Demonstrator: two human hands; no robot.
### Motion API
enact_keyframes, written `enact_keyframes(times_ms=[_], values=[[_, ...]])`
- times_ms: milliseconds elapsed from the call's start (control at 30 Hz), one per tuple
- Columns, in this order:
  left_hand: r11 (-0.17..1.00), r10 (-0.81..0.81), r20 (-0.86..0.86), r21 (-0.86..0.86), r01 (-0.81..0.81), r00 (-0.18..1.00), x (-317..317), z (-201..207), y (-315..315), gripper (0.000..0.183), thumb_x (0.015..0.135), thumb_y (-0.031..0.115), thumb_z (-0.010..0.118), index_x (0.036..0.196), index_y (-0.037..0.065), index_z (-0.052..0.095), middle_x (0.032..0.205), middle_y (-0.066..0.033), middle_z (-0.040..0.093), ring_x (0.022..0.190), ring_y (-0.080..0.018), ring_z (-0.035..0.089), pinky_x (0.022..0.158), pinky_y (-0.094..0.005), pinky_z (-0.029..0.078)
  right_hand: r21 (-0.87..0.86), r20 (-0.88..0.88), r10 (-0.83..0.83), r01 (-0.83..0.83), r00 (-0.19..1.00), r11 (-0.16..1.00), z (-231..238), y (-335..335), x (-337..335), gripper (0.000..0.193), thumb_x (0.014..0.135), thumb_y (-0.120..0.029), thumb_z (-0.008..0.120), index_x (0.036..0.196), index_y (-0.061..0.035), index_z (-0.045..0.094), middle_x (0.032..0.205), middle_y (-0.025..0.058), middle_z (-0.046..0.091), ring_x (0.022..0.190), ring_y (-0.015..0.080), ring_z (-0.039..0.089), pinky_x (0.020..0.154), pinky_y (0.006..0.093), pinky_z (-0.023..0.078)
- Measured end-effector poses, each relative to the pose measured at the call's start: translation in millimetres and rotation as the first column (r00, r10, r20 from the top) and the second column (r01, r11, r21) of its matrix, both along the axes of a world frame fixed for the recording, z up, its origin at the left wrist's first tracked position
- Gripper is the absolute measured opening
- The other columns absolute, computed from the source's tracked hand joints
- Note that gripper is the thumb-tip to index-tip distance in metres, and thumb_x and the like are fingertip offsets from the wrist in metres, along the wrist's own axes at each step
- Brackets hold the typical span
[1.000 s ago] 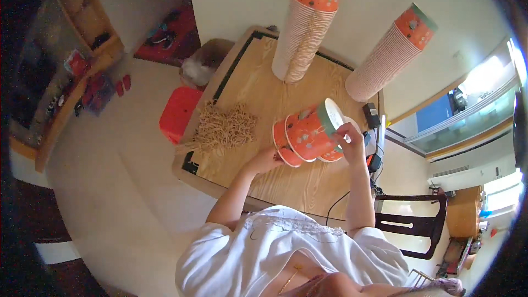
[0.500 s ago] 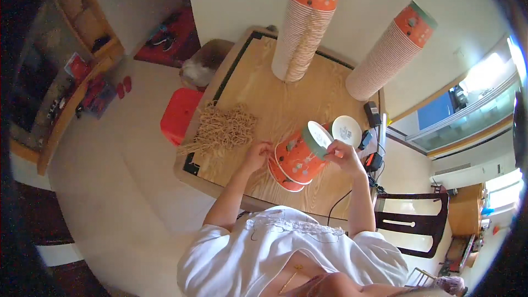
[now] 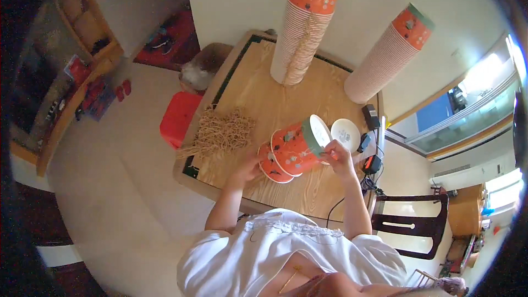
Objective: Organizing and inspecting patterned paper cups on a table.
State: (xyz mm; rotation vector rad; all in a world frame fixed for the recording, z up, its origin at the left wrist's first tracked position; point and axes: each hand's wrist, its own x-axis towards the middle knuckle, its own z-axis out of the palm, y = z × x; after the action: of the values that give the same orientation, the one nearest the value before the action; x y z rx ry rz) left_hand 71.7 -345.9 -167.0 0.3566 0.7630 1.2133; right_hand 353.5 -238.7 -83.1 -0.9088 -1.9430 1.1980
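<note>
An orange paper bucket [image 3: 294, 146] with a green band at its base lies on its side, tilted, its white bottom facing up and right. It is partly nested in a second orange bucket [image 3: 273, 169], whose white rim shows at the lower left. My left hand [image 3: 247, 169] grips the rim end; its fingertips are partly hidden behind the bucket. My right hand [image 3: 337, 159] pinches near the green base edge; whether something thin is between its fingers I cannot make out. A heap of tan twisted cord pieces [image 3: 225, 132] lies beside my left hand.
Two tall stacks of such buckets stand at the far side, the left stack [image 3: 300, 38] with cords along it, the right stack [image 3: 382, 58] plain. A round white piece [image 3: 345, 133], black adapters [image 3: 371, 116] and cables line the wooden table's [image 3: 253, 88] right edge. A dark chair [image 3: 410, 223] stands right.
The buckets have shifted slightly left and up, and more of the rim-end bucket shows beyond the other. My left hand has moved left and down with the rim; my right hand stays near the base.
</note>
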Motion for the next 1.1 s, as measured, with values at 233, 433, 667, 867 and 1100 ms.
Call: enact_keyframes(times_ms=[233, 433, 667, 867, 1100], values=[[0.969, -0.103, 0.055, 0.232, 0.087, 0.993, 10, -33, -16, 0.066, 0.077, 0.014, 0.068, 0.135, 0.012, 0.037, 0.134, -0.0069, 0.042, 0.120, -0.0208, 0.044, 0.097, -0.0394, 0.042, -0.217, -0.006, 0.014, -0.015, 1.000, 0.976, 19, 2, -22, 0.011, 0.080, -0.001, 0.061, 0.085, -0.0031, 0.052, 0.075, 0.0013, 0.055, 0.066, 0.0098, 0.055, 0.057, 0.0240, 0.046], [0.985, -0.019, -0.003, 0.169, 0.019, 1.000, 24, -30, -18, 0.074, 0.075, 0.016, 0.072, 0.137, 0.012, 0.031, 0.133, -0.0064, 0.042, 0.121, -0.0205, 0.043, 0.096, -0.0386, 0.042, -0.152, -0.176, -0.095, 0.068, 0.980, 0.986, 27, 8, -41, 0.011, 0.081, -0.002, 0.061, 0.085, -0.0047, 0.052, 0.077, 0.0002, 0.056, 0.071, 0.0081, 0.054, 0.063, 0.0234, 0.044], [0.949, 0.126, -0.307, 0.315, -0.025, 0.943, -1, -43, -10, 0.043, 0.086, 0.013, 0.058, 0.125, 0.001, 0.045, 0.123, -0.0082, 0.053, 0.108, -0.0178, 0.053, 0.089, -0.0339, 0.044, -0.181, -0.116, -0.137, 0.114, 0.984, 0.977, 39, 34, -31, 0.011, 0.080, -0.004, 0.063, 0.086, -0.0045, 0.055, 0.078, -0.0009, 0.056, 0.074, 0.0087, 0.053, 0.067, 0.0247, 0.044], [0.909, 0.344, 0.407, 0.080, -0.409, 0.846, -4, -9, 8, 0.039, 0.092, 0.016, 0.050, 0.126, -0.002, 0.042, 0.124, -0.0146, 0.051, 0.113, -0.0232, 0.052, 0.097, -0.0399, 0.041, -0.252, -0.155, -0.185, 0.143, 0.970, 0.957, 22, 22, -55, 0.015, 0.079, -0.006, 0.066, 0.090, -0.0038, 0.056, 0.079, -0.0006, 0.057, 0.073, 0.0090, 0.053, 0.068, 0.0242, 0.044], [0.919, 0.368, 0.244, 0.054, -0.391, 0.897, -5, 11, 0, 0.042, 0.089, 0.015, 0.054, 0.126, -0.001, 0.040, 0.122, -0.0111, 0.053, 0.111, -0.0236, 0.053, 0.094, -0.0400, 0.045, -0.202, -0.081, -0.088, 0.070, 0.993, 0.977, 10, 27, -47, 0.011, 0.082, -0.007, 0.063, 0.089, -0.0037, 0.054, 0.078, -0.0013, 0.055, 0.073, 0.0086, 0.051, 0.067, 0.0244, 0.043]])
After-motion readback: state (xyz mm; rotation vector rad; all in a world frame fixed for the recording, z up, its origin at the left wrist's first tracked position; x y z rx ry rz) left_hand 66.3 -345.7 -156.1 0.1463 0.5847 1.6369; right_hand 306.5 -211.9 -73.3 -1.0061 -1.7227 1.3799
